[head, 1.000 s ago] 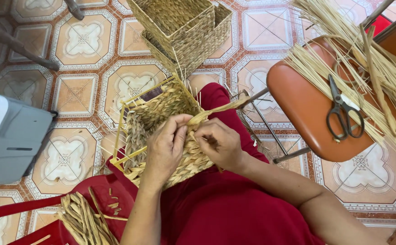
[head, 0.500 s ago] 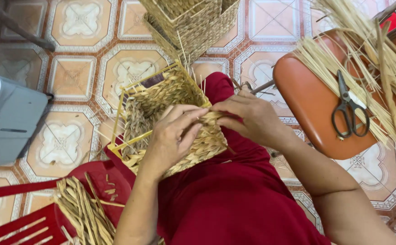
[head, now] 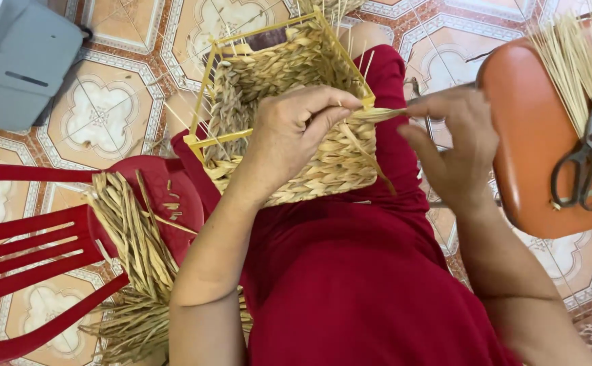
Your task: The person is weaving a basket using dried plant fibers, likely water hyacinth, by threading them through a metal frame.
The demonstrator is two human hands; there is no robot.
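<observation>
A half-woven straw basket (head: pixel 289 74) on a yellow wire frame (head: pixel 204 88) rests on my lap, which is covered in red cloth. My left hand (head: pixel 296 132) presses on the basket's woven wall, fingers curled at the frame's corner. My right hand (head: pixel 455 146) pinches the end of a twisted straw strand (head: pixel 380 114) that runs out from the basket's right corner. The strand is drawn sideways between the two hands.
A bundle of dried straw (head: pixel 136 251) lies on a red plastic chair (head: pixel 31 251) at my left. An orange stool (head: pixel 533 156) at my right holds black scissors (head: pixel 584 169) and long thin reeds (head: pixel 574 54). A grey box (head: pixel 21 61) sits on the tiled floor.
The view has closed in on the basket. My right hand has pulled away to the right, drawing the strand out from the basket corner. My left hand stays on the woven wall.
</observation>
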